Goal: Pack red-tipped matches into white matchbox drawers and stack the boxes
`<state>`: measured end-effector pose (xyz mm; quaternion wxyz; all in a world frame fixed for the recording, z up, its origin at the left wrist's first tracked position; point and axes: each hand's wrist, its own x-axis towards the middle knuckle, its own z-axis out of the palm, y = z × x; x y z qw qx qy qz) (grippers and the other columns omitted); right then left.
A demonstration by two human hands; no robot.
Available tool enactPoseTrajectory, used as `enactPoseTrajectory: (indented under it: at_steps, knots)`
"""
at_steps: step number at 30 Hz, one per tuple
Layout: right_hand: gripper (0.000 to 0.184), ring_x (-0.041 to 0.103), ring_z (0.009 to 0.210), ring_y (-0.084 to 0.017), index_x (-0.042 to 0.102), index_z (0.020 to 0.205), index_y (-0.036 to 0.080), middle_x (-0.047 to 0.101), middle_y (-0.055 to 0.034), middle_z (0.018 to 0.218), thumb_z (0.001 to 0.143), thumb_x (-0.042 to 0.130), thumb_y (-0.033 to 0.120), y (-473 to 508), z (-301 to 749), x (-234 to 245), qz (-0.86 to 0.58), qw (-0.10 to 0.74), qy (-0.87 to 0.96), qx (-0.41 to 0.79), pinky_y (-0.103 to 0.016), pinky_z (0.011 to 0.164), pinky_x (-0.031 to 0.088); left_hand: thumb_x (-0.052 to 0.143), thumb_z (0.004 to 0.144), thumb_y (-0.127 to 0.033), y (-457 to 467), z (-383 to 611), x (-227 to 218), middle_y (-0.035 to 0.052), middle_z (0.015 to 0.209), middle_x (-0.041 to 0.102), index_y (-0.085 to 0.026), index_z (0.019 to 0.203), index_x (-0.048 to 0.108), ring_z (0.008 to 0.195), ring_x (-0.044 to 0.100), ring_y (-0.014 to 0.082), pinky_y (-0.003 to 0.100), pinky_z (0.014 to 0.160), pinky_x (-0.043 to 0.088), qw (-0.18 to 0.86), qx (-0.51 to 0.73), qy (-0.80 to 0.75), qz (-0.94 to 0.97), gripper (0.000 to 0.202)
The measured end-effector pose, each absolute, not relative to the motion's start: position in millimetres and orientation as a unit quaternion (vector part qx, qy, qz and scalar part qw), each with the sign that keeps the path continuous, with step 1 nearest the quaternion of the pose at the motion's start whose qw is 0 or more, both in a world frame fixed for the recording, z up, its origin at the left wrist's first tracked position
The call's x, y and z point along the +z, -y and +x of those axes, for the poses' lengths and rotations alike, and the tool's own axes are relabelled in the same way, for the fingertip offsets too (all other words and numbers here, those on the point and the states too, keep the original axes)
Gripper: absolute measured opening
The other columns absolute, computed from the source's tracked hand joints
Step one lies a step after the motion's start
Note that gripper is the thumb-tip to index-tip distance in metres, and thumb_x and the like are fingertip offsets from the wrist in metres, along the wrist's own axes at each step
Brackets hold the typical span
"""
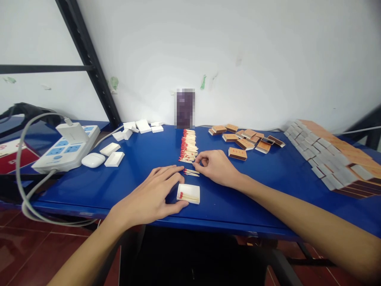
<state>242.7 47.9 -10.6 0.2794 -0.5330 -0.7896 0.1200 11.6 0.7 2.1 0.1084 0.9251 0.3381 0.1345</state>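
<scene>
My left hand [151,194] rests spread on the table, thumb and index finger on either side of a small white matchbox tray [195,188]. Several red-tipped matches [190,197] lie inside that tray. Just beyond it is a small row of loose matches [192,173], with my left index fingertip close to their heads. My right hand [216,167] is closed in a pinch between this row and a long pile of matches [188,145]. Whatever the pinch holds, if anything, is too small to make out.
White empty trays [114,159] and a white earbud case [93,160] sit to the left, near a power strip [68,149]. Orange matchbox sleeves [237,153] are scattered right of the pile. Stacked matchboxes [336,159] stand far right. A blurred dark rectangle [185,109] leans against the wall.
</scene>
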Motion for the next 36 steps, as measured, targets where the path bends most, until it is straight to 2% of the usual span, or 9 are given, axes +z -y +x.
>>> enactPoseTrajectory:
  at_steps: [5, 8, 12, 23, 28, 32, 36]
  knots:
    - [0.012, 0.047, 0.05, -0.01, 0.065, 0.067, 0.017, 0.054, 0.0041, 0.052, 0.078, 0.063, 0.021, -46.1, 245.3, -8.9, -0.551, 0.287, 0.775, 0.116, -0.025, 0.057, 0.034, 0.061, 0.092, -0.044, -0.2, 11.8, 3.0, 0.009, 0.142, 0.053, -0.023, 0.106, 0.055, 0.138, 0.041, 0.0297, 0.046, 0.109, 0.037, 0.107, 0.132, -0.34, 0.925, 0.027]
    - [0.01, 0.048, 0.05, -0.01, 0.065, 0.074, 0.017, 0.055, 0.0039, 0.054, 0.079, 0.064, 0.025, -46.7, 246.9, -7.2, -0.563, 0.288, 0.769, 0.096, -0.025, 0.057, 0.034, 0.061, 0.091, -0.045, -0.3, 11.4, 2.6, 0.0085, 0.142, 0.053, -0.023, 0.107, 0.055, 0.138, 0.04, 0.03, 0.046, 0.108, 0.038, 0.107, 0.133, -0.341, 0.925, 0.028]
    - [0.017, 0.048, 0.05, -0.011, 0.066, 0.074, 0.017, 0.055, 0.0031, 0.053, 0.081, 0.064, 0.033, -48.7, 247.9, -6.6, -0.571, 0.259, 0.773, 0.097, -0.026, 0.057, 0.034, 0.062, 0.091, -0.045, -1.0, 11.2, 2.1, 0.008, 0.143, 0.053, -0.023, 0.108, 0.056, 0.137, 0.041, 0.0307, 0.047, 0.108, 0.038, 0.11, 0.138, -0.342, 0.923, 0.028]
    - [0.015, 0.048, 0.05, -0.011, 0.067, 0.07, 0.017, 0.058, 0.0021, 0.054, 0.082, 0.059, 0.024, -47.9, 249.1, -8.5, -0.561, 0.269, 0.774, 0.116, -0.025, 0.057, 0.035, 0.061, 0.091, -0.046, -0.7, 10.7, 1.4, 0.0094, 0.144, 0.051, -0.022, 0.107, 0.055, 0.136, 0.042, 0.0296, 0.046, 0.106, 0.04, 0.102, 0.137, -0.34, 0.925, 0.029]
    - [0.015, 0.048, 0.052, -0.011, 0.068, 0.074, 0.018, 0.058, 0.0025, 0.056, 0.081, 0.061, 0.029, -46.0, 248.3, -7.7, -0.565, 0.241, 0.779, 0.125, -0.025, 0.055, 0.033, 0.062, 0.09, -0.046, -1.3, 10.9, 0.7, 0.0084, 0.143, 0.052, -0.023, 0.106, 0.055, 0.136, 0.042, 0.0298, 0.046, 0.107, 0.04, 0.104, 0.14, -0.342, 0.924, 0.029]
    - [0.009, 0.05, 0.055, -0.012, 0.068, 0.074, 0.018, 0.059, 0.0025, 0.058, 0.077, 0.061, 0.023, -47.6, 248.9, -6.1, -0.569, 0.223, 0.78, 0.133, -0.025, 0.056, 0.035, 0.063, 0.09, -0.045, -0.7, 11.2, 1.9, 0.0085, 0.141, 0.054, -0.023, 0.105, 0.056, 0.135, 0.043, 0.0304, 0.046, 0.106, 0.04, 0.11, 0.147, -0.339, 0.923, 0.028]
    - [0.008, 0.048, 0.052, -0.011, 0.066, 0.071, 0.017, 0.057, 0.0033, 0.055, 0.076, 0.062, 0.022, -44.6, 251.8, -3.8, -0.565, 0.25, 0.774, 0.139, -0.025, 0.055, 0.035, 0.063, 0.09, -0.046, -0.1, 10.8, 2.1, 0.0092, 0.142, 0.054, -0.023, 0.105, 0.057, 0.135, 0.044, 0.031, 0.047, 0.107, 0.04, 0.113, 0.146, -0.344, 0.921, 0.029]
